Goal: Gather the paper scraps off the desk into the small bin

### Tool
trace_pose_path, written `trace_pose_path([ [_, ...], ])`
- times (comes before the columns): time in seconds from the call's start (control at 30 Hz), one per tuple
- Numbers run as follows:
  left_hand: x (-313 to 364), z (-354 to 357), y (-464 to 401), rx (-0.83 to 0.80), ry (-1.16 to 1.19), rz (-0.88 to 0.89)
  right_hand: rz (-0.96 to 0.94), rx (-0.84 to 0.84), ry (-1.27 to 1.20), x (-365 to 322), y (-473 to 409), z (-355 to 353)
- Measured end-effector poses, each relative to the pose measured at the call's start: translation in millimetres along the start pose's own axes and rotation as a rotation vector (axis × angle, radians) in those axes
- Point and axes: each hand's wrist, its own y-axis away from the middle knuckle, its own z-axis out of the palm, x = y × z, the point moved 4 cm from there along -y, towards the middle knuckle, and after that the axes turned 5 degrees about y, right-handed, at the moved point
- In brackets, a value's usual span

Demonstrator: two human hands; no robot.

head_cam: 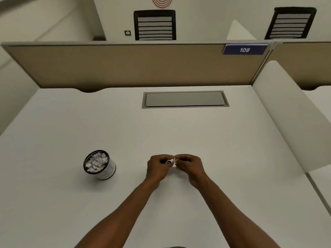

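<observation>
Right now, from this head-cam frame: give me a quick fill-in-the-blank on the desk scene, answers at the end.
1. The small bin stands to the ____ of both hands.
2. The left hand and right hand together pinch a white paper ____.
3. The bin is already full of crumpled ____.
4. The blue sign on the divider reads ____.

Missing words: left; scrap; paper; 109

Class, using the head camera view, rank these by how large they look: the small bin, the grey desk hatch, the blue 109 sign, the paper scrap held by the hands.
Largest to smallest:
1. grey desk hatch
2. small bin
3. blue 109 sign, farther away, so unsure
4. paper scrap
</observation>
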Motion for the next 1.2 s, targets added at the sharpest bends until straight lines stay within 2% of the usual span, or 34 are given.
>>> trace_pose_path([
  [0.17,13,-70,17,0.135,0.08,0.038,-0.015,-0.143,-0.098,-20,12,72],
  [0.27,26,-118,24,0.212,0.003,0.12,-0.14,-0.229,0.067,-38,21,124],
  [0.47,42,-201,30,0.364,-0.173,0.173,-0.311,-0.17,0.349,-59,26,211],
  [0.63,33,-244,32,0.36,-0.266,0.2,-0.461,-0.183,0.586,-56,23,261],
  [0.77,17,-254,40,0.353,-0.353,0.349,-0.765,-0.195,0.765,-51,29,273],
  [0.83,9,-255,43,0.33,-0.389,0.419,-0.889,-0.15,0.819,-45,30,270],
  [0.93,-4,-255,47,0.314,-0.485,0.485,-0.89,-0.056,0.912,-33,25,257],
  [1.0,-14,-255,49,0.249,-0.583,0.505,-0.945,-0.107,1.019,-24,24,252],
  [1.07,-24,-253,52,0.169,-0.737,0.535,-1.043,-0.23,1.203,-12,28,250],
  [1.13,-28,-252,53,0.137,-0.851,0.554,-1.051,-0.325,1.343,-4,32,249],
  [1.2,-26,-251,53,0.144,-0.867,0.568,-1.041,-0.315,1.333,-4,33,247],
])
